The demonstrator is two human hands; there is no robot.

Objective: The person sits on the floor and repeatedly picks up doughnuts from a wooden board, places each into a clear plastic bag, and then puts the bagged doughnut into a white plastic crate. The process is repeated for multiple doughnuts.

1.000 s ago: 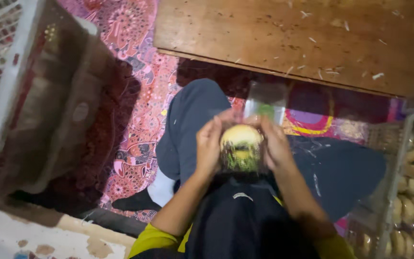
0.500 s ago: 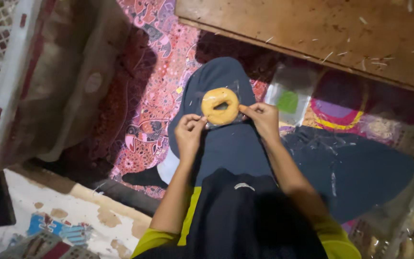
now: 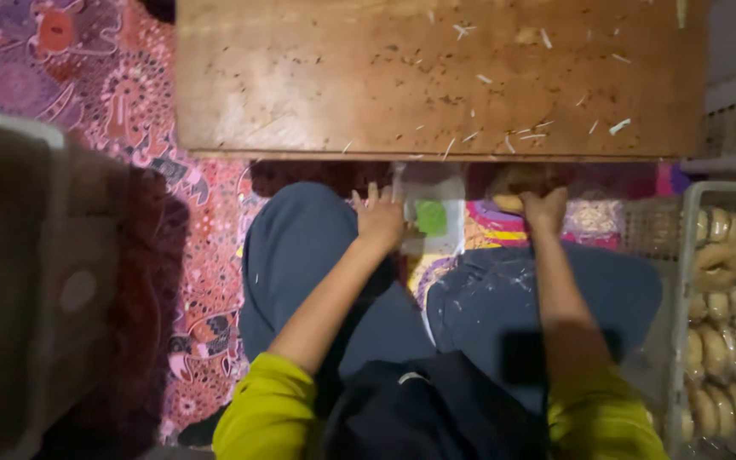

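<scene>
While the left hand rests spread on a clear packet, a ring-shaped pastry is gripped by the right hand. Packing seems unfinished; more pastries are stacked in the crate.

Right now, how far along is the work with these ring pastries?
Done: the white basket on the right holds rows of ring pastries. In hand: the right hand grips a ring pastry under the wooden table edge, and the left hand rests on a clear plastic packet. Left: that pastry is not in the basket; how many remain cannot be seen.
</scene>
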